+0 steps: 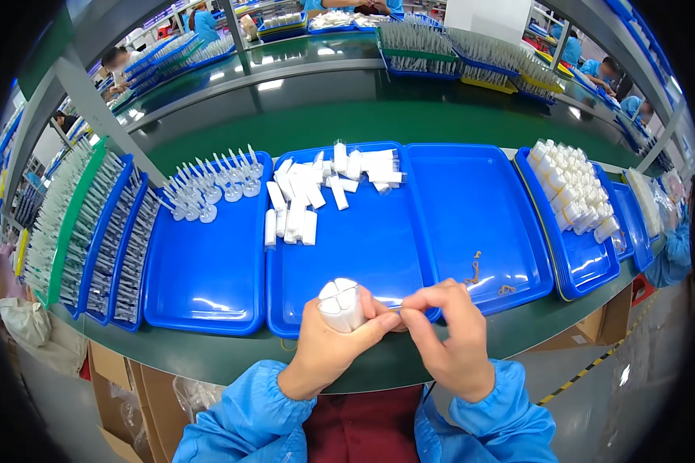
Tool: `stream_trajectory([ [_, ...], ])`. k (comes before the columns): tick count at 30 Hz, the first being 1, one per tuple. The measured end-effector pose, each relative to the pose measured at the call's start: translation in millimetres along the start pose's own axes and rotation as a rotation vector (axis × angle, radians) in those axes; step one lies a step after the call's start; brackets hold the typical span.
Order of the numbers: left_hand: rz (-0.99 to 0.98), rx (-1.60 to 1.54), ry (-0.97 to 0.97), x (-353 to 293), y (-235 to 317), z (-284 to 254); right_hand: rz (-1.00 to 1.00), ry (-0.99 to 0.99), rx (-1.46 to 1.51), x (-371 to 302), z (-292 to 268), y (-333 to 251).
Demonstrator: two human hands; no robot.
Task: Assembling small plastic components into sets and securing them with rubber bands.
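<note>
My left hand (316, 349) is wrapped round an upright bundle of several white packets (340, 309), their rounded-wedge ends facing up. Close beside it, my right hand (452, 336) pinches at the left thumb and fingertips; whatever is between its fingers is too small to make out. Both hands are over the near edge of a blue tray (355, 266), where loose white packets (309, 184) lie scattered toward the far side. In the blue tray to the right (479, 201) lie a few tan rubber bands (475, 270).
At far right, a stacked tray holds banded white bundles (567, 185). On the left, clear-based upright pieces (208, 181) stand in a blue tray (205, 270), beside trays packed with similar pieces (81, 224). A green conveyor (324, 100) runs behind; cardboard boxes (143, 401) sit below.
</note>
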State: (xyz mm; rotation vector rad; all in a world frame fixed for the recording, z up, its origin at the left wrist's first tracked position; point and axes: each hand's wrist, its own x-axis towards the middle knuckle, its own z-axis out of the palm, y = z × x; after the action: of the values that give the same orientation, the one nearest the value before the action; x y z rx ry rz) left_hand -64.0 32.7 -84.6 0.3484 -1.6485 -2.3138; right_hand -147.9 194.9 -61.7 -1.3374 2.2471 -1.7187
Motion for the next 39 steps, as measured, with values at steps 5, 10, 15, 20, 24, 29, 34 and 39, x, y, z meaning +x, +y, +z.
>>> stream_trajectory([
  [5, -0.230, -0.110, -0.229, -12, 6, -7, 0.151, 0.174, 0.917, -6, 19, -7],
  [10, -0.196, 0.425, -0.456, -12, 24, -16, -0.260, -0.330, -0.036, 21, 0, -5],
  [15, 0.133, 0.774, -0.323, -20, 30, -24, -0.314, -0.469, -0.343, 24, -13, 24],
  [20, -0.211, -0.002, -0.037, -11, 38, -58, -0.298, -0.692, -0.089, 5, -16, -5],
  [24, 0.145, -0.057, 0.184, -15, 28, -21, 0.081, -0.234, 1.106, 2, 0, -18],
  [29, 0.831, 0.672, -0.044, -13, 8, 16, 0.216, 0.202, 0.469, 31, 30, 2],
  [34, 0.559, 0.771, 0.041, -15, 11, 7, 0.099, 0.004, 0.704, 21, 14, 25],
  [39, 0.513, 0.894, -0.183, -11, 3, -2, -0.261, -0.368, -0.020, 12, -8, -5],
])
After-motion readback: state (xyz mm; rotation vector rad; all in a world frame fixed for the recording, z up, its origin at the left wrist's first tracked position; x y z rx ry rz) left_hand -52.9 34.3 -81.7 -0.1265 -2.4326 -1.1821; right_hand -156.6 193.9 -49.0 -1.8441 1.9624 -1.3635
